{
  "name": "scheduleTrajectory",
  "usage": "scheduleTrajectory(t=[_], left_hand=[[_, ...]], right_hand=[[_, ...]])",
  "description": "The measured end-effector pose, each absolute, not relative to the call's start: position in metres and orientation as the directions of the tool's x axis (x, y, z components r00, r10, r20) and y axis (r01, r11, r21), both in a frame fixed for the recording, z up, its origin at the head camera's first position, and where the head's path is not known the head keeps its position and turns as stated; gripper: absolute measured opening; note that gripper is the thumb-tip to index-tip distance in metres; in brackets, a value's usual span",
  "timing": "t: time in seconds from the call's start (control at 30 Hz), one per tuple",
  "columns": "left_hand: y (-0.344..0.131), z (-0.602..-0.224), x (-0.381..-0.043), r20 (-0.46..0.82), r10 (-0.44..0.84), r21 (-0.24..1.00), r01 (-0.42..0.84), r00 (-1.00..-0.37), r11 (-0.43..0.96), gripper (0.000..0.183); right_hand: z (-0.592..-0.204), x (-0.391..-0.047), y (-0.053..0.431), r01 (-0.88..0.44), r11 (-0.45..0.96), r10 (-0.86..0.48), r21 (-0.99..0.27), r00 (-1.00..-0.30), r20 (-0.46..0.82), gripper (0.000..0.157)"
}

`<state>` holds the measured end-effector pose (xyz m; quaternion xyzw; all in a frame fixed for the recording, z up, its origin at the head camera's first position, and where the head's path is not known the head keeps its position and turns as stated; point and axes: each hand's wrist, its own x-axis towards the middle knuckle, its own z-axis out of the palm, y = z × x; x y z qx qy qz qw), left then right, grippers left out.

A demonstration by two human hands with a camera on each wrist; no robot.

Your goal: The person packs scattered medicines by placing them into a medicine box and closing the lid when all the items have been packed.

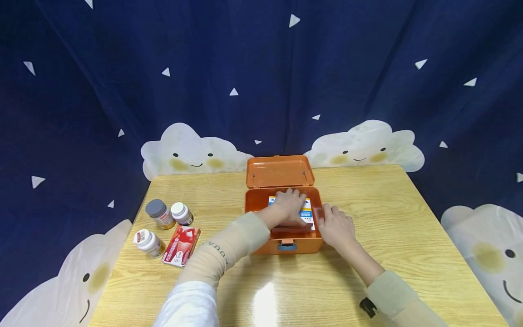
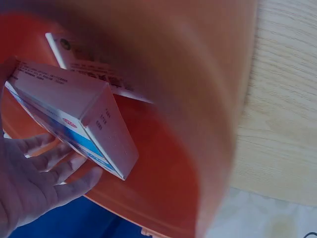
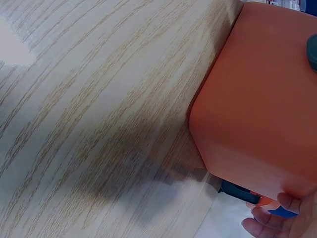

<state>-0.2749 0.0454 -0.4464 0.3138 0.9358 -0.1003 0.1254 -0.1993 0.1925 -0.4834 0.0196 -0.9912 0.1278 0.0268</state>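
Observation:
An orange lidded storage box (image 1: 266, 247) stands on the table with its lid (image 1: 280, 171) tipped back. My left hand (image 1: 289, 209) reaches inside it. Between thumb and fingers it grips a white-and-blue medicine carton (image 2: 57, 94), which stands tilted in the left wrist view. Beside that carton, a second white printed carton (image 2: 91, 62) leans near the box wall, partly hidden. My right hand (image 1: 338, 227) rests at the right wall of the orange box, its fingers (image 3: 267, 218) touching the rim.
On the left of the table stand a grey-capped bottle (image 1: 161, 213), a white-capped bottle (image 1: 181, 213) and another white-capped bottle (image 1: 149, 243). A red-and-white medicine carton (image 1: 181, 245) lies beside them. Behind the table hangs a dark blue curtain (image 1: 261, 68).

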Motion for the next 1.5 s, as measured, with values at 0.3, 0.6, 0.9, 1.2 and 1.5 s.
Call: scheduleTrajectory(t=[0.3,0.6,0.9,1.2,1.5], left_hand=[[0.05,-0.46,-0.278,-0.33,0.51,-0.102,0.567,-0.794,0.817,0.093],[0.056,-0.474,-0.279,-0.34,0.495,-0.146,0.565,-0.799,0.812,0.092],[0.058,-0.484,-0.276,-0.339,0.499,-0.139,0.567,-0.797,0.812,0.093],[0.061,-0.493,-0.274,-0.282,0.515,-0.128,0.564,-0.809,0.816,0.092],[0.063,-0.5,-0.27,-0.255,0.512,-0.155,0.557,-0.82,0.816,0.091]], right_hand=[[-0.484,-0.199,0.193,-0.051,0.967,-0.033,-0.249,-0.997,0.075,0.036],[-0.483,-0.2,0.193,-0.044,0.967,-0.027,-0.25,-0.997,0.07,0.035],[-0.484,-0.199,0.193,-0.042,0.965,-0.024,-0.26,-0.997,0.069,0.037],[-0.483,-0.199,0.192,-0.04,0.963,-0.021,-0.265,-0.997,0.074,0.035],[-0.483,-0.199,0.191,-0.038,0.965,-0.02,-0.259,-0.997,0.072,0.035]])
